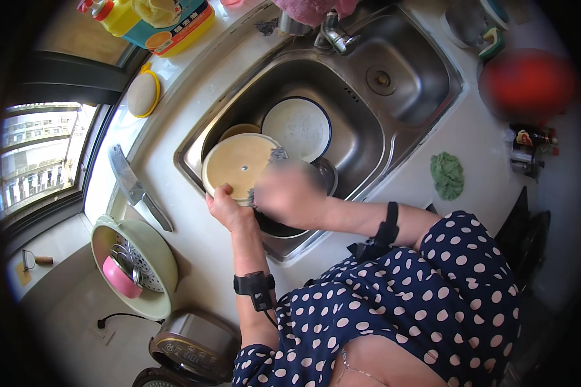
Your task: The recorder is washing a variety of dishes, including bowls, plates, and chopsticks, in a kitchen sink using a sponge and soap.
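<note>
My left hand (230, 208) grips the near rim of a round cream lid (232, 162), with the thumb on its face. A small metal screw shows at the lid's middle. My right hand (290, 193) is blurred over the lid's right part. Ragged edges of a grey scouring cloth (278, 154) stick out from beneath it on both sides. The lid is held tilted over the larger sink bowl (358, 159). Beyond it lie a white enamel dish (298, 128) with a dark blue rim and a tan round piece (239, 129), partly hidden.
A kitchen knife (138, 186) lies on the counter at left, above a green basin (169, 271) holding a colander and a pink bowl. The faucet (336, 36) stands behind the sink. A green cloth (447, 175) sits to the right; a rice cooker (193, 346) stands lower left.
</note>
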The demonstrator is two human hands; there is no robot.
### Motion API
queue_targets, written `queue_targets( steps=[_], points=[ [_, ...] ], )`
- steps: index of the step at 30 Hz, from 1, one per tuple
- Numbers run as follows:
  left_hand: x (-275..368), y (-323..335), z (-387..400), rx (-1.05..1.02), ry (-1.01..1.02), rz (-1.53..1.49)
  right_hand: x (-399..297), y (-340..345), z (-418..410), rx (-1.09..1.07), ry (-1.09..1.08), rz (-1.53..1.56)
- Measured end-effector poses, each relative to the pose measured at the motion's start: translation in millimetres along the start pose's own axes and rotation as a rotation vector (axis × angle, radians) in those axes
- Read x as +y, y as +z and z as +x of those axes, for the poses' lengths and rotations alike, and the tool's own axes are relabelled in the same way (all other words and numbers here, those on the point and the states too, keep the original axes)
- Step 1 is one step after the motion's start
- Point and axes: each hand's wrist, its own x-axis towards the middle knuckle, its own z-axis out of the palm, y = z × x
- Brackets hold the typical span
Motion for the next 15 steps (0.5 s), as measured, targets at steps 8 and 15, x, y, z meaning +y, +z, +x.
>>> queue_targets(
  steps=[8, 15],
  points=[
    [-11, -13, 12, -0.006, -0.163, -0.122, 28, -15, -11, 0.019, 0.047, 0.036],
    [-6, -5, 8, -0.023, -0.25, -0.137, 39, -22, -16, -0.018, 0.068, -0.006]
  ],
)
